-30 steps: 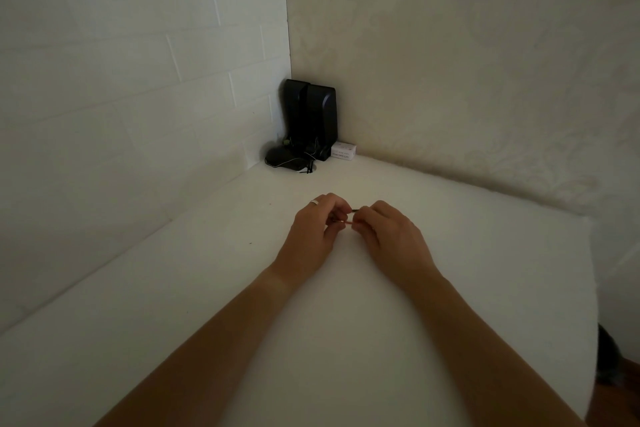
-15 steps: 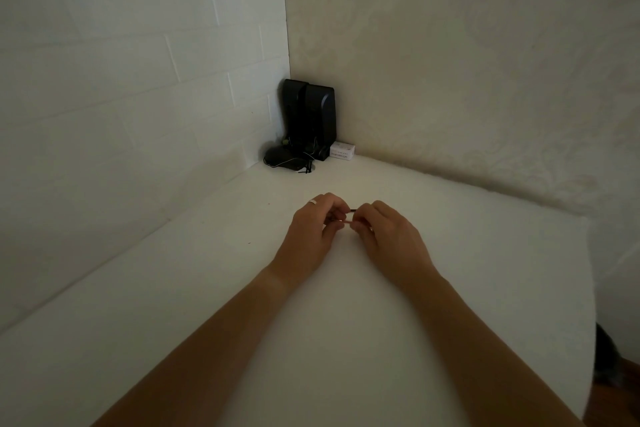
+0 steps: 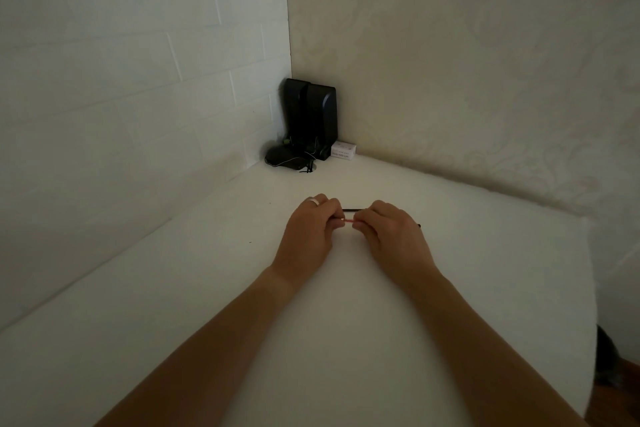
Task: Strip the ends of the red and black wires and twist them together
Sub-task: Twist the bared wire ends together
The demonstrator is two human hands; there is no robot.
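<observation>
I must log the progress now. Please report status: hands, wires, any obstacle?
Left hand and right hand both pinching wires. Red wire and black wire span between fingertips; twist not discernible. Table around hands unobstructed.

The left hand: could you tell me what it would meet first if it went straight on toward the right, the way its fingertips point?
Most likely the right hand, just across the short visible stretch of red wire from the left hand.

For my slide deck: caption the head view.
Left hand and right hand pinch a red wire and black wire above a white table.
</observation>
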